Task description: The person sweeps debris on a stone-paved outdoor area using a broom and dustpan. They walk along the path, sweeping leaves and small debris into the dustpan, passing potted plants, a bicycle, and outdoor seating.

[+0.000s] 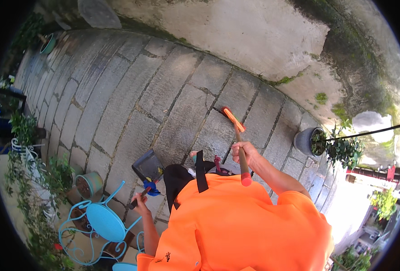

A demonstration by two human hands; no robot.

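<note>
My right hand (pixel 246 152) is closed around the brown handle of a broom (pixel 243 163), whose end is red. The orange broom head (pixel 233 119) rests on the stone paving ahead of me, near the wall. Down at my left side, my left hand (pixel 141 202) grips the dark handle of a long-handled dustpan (pixel 148 165). The grey pan sits on the stones just left of my legs. A bunched blue cloth or bag (pixel 151 188) hangs about the dustpan's handle, partly over the pan's near edge.
A mossy, peeling wall (pixel 254 31) runs along the far side of the stone paving (pixel 177 108). At the right stands a dark plant pot (pixel 309 141). A light-blue metal chair (pixel 105 221), a green pot (pixel 89 185) and trailing plants (pixel 51 180) line the left side.
</note>
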